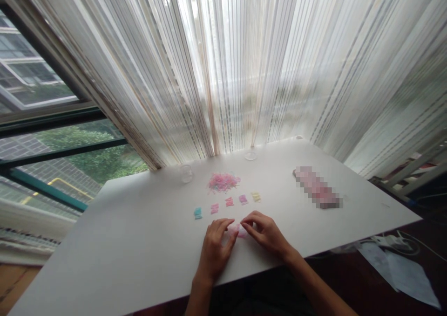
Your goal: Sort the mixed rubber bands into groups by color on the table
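Note:
Near the front edge of the white table, a small heap of pink, see-through little pieces [239,230] lies between my hands. My left hand [215,246] curves around the heap's left side, thumb and fingers apart. On the right, my right hand [265,233] has its thumb and index fingertips together at the heap; whatever they pinch is too small to make out. Just beyond is a row of small sorted groups: teal [198,213], pink [214,208], red [229,202], purple [243,199] and yellow [256,196]. Behind them a larger mixed, mostly pink pile [223,182] spreads loosely.
A clear round container [186,174] stands at the back left, and a clear shallow dish or lid [250,155] lies near the curtain [237,73]. A pixelated pink object [317,188] rests on the right of the white table [139,241]. Cables [394,243] hang beyond its right edge.

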Tool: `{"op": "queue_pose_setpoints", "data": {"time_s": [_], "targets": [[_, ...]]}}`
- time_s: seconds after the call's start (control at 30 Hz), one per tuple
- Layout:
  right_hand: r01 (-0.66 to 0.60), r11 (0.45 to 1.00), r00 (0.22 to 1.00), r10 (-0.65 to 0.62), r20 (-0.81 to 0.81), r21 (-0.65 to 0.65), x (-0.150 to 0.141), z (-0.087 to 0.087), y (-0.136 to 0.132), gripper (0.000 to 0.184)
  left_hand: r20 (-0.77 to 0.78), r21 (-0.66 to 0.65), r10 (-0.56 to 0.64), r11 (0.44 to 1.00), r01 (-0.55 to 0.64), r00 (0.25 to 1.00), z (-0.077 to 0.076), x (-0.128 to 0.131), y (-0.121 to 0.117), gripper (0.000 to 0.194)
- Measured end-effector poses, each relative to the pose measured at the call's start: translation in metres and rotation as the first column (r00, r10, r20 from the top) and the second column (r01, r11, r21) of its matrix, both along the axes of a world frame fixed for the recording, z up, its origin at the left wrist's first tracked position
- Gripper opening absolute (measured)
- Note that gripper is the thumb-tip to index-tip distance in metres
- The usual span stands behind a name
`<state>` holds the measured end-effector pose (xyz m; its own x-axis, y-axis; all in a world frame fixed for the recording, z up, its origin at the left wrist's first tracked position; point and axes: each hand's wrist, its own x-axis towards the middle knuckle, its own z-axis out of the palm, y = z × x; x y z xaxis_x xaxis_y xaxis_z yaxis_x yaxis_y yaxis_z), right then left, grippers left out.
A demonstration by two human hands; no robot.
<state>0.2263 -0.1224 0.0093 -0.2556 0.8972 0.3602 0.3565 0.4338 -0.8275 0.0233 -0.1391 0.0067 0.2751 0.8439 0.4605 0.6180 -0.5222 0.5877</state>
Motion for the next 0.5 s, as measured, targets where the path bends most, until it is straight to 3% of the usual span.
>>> {"op": "queue_pose_setpoints", "data": {"time_s": [0.27, 0.5], "targets": [[-0.086, 0.996, 0.996, 0.086, -0.037, 0.003, 0.0007, 0.0009, -0.0019, 0.017, 0.047, 0.021, -0.016, 1.000, 0.015, 0.999, 0.0019, -0.0017, -0.0005, 0.014], [-0.075, 0.997, 0.997, 0.074, -0.020, -0.018, 0.0008, 0.0052, -0.0036, 0.016, 0.081, 0.018, -0.001, 1.000, -0.001, 0.997, 0.0024, -0.0019, -0.0013, 0.012]]}}
